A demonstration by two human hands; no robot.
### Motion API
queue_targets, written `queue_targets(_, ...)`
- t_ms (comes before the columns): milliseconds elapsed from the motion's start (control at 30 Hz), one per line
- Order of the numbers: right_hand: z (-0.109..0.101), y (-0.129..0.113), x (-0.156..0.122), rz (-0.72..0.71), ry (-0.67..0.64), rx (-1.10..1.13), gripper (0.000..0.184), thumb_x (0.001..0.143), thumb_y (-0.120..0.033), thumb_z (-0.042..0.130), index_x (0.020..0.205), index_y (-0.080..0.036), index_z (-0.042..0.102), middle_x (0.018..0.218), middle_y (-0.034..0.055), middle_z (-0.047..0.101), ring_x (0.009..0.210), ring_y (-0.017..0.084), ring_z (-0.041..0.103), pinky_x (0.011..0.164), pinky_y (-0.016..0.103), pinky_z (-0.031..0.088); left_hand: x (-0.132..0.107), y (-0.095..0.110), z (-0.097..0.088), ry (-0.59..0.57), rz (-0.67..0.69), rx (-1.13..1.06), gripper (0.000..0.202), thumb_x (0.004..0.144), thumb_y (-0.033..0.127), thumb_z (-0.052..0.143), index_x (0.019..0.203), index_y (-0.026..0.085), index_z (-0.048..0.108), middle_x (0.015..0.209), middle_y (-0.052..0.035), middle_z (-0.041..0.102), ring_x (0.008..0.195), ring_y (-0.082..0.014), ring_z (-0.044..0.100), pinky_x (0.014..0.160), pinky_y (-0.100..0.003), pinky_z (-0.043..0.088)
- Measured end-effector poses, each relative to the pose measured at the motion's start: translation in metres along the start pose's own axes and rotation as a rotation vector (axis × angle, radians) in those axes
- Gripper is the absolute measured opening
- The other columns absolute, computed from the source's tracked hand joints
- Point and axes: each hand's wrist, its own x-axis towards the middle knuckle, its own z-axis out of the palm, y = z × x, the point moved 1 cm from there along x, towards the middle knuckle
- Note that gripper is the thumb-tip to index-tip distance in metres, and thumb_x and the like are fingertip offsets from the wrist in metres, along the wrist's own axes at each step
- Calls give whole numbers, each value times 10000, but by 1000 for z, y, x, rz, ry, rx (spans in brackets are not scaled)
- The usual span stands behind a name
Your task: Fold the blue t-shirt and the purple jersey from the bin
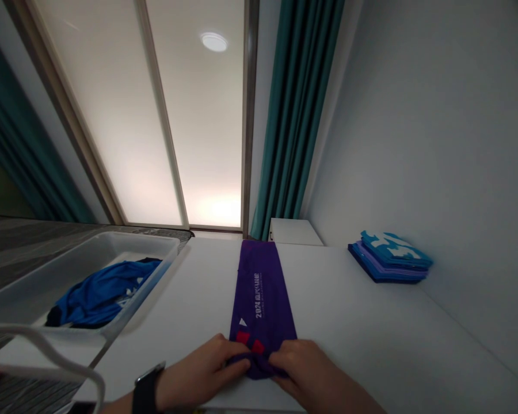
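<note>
A purple printed shirt [265, 287] lies on the white table [328, 322], folded into a long narrow strip that runs away from me. White lettering and red shapes show on its upper face. At the strip's near end, my left hand [213, 365] pinches the left corner between thumb and fingers. My right hand [304, 368] grips the right corner, its fingertips partly hidden by the cloth. Between the two hands the near edge is bunched and turned up. A dark watch is on my left wrist.
A stack of folded blue and purple clothes [391, 259] sits at the table's right, near the wall. On the left, a translucent plastic bin [151, 244] holds a crumpled blue garment [106, 293]. A pale curved bar [47, 351] crosses the lower left. A white cabinet [296, 231] stands beyond the table.
</note>
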Motion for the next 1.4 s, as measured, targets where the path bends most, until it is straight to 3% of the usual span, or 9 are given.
queue_targets(67, -21, 1, 2, -30, -81, 106, 111, 882, -305, 614, 835, -221, 669, 811, -9, 705, 742, 149, 623, 633, 228, 367, 0, 3, -4, 48, -25, -30, 364, 961, 447, 431, 890, 222, 708, 738, 8, 675, 673, -140, 578, 643, -200, 426)
queue_targets(200, -53, 14, 25, -59, -211, 344, 136, 860, -263, 593, 753, -190, 634, 709, -26, 636, 631, 113, 545, 577, 205, 350, 13, -2, -15, 115, -111, -189, 415, 922, 495, 463, 811, 176, 705, 677, 2, 643, 625, -145, 532, 580, -220, 407)
queue_targets(400, -70, 48, 75, -4, -230, 515, 195, 858, -304, 559, 721, -174, 606, 651, -40, 563, 588, 106, 484, 538, 212, 340, 54, -25, -36, 149, -150, -559, 429, 854, 534, 545, 794, 129, 676, 739, -33, 687, 656, -170, 577, 668, -281, 458)
queue_targets(600, -62, 82, 118, 76, -183, 457, 185, 838, -271, 568, 699, -158, 613, 604, -50, 528, 555, 97, 432, 522, 221, 311, 97, -61, -50, 204, -246, -583, 450, 794, 571, 572, 725, 131, 631, 663, -25, 652, 582, -155, 551, 603, -278, 433)
queue_targets(733, -49, 96, 137, 125, -38, 301, 86, 816, -225, 611, 806, -158, 664, 753, -15, 636, 678, 119, 531, 611, 219, 355, 115, -84, -54, 274, -247, -242, 389, 834, 499, 507, 712, 147, 616, 638, -19, 618, 585, -163, 543, 553, -261, 376)
queue_targets(833, -37, 102, 143, 222, -4, 236, 113, 842, -238, 597, 873, -169, 680, 766, 5, 663, 679, 129, 561, 610, 225, 353, 117, -94, -54, 376, -259, 107, 261, 854, 389, 500, 833, 174, 647, 681, -17, 636, 652, -186, 583, 581, -262, 351)
queue_targets(933, -27, 103, 143, 247, 18, 205, 129, 868, -267, 583, 888, -183, 679, 805, 16, 680, 707, 138, 583, 610, 230, 343, 114, -99, -48, 425, -323, 246, 235, 898, 355, 459, 928, 213, 644, 750, -23, 673, 710, -203, 624, 600, -262, 347)
queue_targets(1200, -15, 105, 141, 260, 61, 96, 101, 901, -268, 555, 938, -221, 636, 923, 23, 693, 828, 167, 615, 655, 250, 320, 109, -107, -49, 452, -227, 59, 299, 911, 370, 426, 891, 195, 668, 831, -63, 710, 779, -219, 642, 702, -285, 423)
queue_targets(1400, -12, 98, 140, 278, 104, 69, 160, 938, -343, 499, 930, -224, 606, 886, 13, 689, 791, 162, 622, 644, 249, 324, 100, -120, -62, 398, -262, -265, 409, 876, 450, 433, 985, 128, 661, 767, -48, 688, 570, -162, 566, 564, -266, 424)
